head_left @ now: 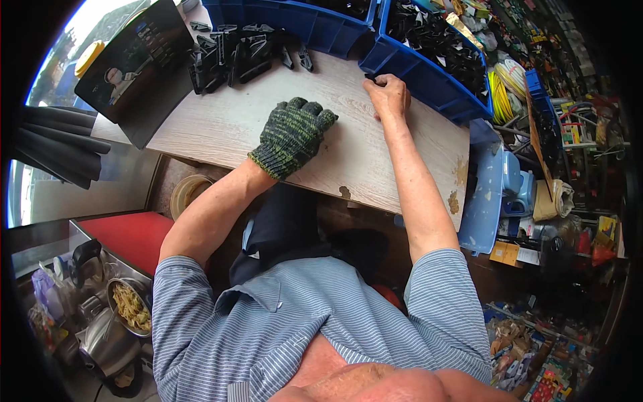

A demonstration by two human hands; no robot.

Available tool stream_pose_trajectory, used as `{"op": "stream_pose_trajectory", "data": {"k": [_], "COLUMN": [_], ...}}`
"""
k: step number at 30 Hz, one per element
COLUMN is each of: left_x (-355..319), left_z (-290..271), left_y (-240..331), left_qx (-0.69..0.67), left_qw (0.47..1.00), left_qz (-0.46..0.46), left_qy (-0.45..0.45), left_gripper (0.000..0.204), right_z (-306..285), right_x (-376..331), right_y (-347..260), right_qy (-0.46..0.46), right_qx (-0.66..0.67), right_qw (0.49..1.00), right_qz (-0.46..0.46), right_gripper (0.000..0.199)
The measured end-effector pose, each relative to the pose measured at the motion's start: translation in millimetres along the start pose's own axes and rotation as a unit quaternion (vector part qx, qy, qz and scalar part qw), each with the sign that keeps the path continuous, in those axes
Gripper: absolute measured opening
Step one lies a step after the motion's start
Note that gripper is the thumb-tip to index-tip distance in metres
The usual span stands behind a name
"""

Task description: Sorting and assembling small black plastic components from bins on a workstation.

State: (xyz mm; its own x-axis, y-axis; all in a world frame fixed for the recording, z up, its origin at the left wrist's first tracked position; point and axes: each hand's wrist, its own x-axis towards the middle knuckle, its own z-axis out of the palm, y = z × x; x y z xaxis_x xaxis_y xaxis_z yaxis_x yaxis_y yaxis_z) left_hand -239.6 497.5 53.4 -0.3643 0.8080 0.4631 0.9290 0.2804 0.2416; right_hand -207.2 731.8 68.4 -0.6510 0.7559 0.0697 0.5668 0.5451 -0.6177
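My left hand (295, 134), in a green-and-black knitted glove, rests over the middle of the table with its fingers curled in. Whatever it may hold is hidden beneath the glove. Farther right, my bare right hand (389, 98) is closed, thumb and forefinger together, on a small black plastic piece (370, 77) that shows only in part. That hand is at the front wall of a blue bin (429, 84) full of black parts with white bits among them. A pile of black plastic clips (234, 57) lies at the far left of the table, apart from both hands.
A second blue bin (315, 30) stands at the table's back edge. Left of the clips, a propped-up tablet (137, 67) leans on the pale wooden table (355, 157). Beyond the right edge are a light-blue plastic tub (483, 194), yellow cable (499, 97) and crowded shelves.
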Motion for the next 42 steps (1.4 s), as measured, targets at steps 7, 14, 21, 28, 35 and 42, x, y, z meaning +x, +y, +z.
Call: {"op": "stream_pose_trajectory", "data": {"k": [7,14,21,28,35,42], "left_x": [5.8,7.4,3.0,-3.0,-4.0,15.1], "left_z": [0.2,-10.7,9.0,9.3,1.1,-1.2], "left_y": [-2.1,-0.8,49.7,50.3,47.6,-7.4], "left_qx": [0.001,-0.002,-0.189,-0.153,-0.137,0.064], "left_qw": [1.0,0.99,0.955,0.972,0.978,0.99], "left_qz": [0.019,0.012,-0.154,-0.153,-0.082,-0.123], "left_qy": [-0.024,0.139,0.166,0.089,0.136,0.016], "left_gripper": [0.028,0.027,0.029,0.018,0.028,0.033], "right_z": [-5.5,-11.5,5.7,-4.1,14.8,-4.6], "right_x": [-6.7,-39.5,-115.5,-122.4,-124.0,-136.0], "right_y": [-1.1,10.9,-10.6,2.7,15.2,0.8], "right_qy": [0.011,-0.025,-0.131,-0.188,-0.082,-0.114], "right_qx": [0.006,0.374,0.534,0.462,0.502,0.58], "right_qw": [1.0,0.919,0.833,0.864,0.856,0.8], "right_qz": [0.024,0.122,0.058,0.072,-0.092,0.104], "right_gripper": [0.037,0.028,0.015,0.024,0.031,0.031]}}
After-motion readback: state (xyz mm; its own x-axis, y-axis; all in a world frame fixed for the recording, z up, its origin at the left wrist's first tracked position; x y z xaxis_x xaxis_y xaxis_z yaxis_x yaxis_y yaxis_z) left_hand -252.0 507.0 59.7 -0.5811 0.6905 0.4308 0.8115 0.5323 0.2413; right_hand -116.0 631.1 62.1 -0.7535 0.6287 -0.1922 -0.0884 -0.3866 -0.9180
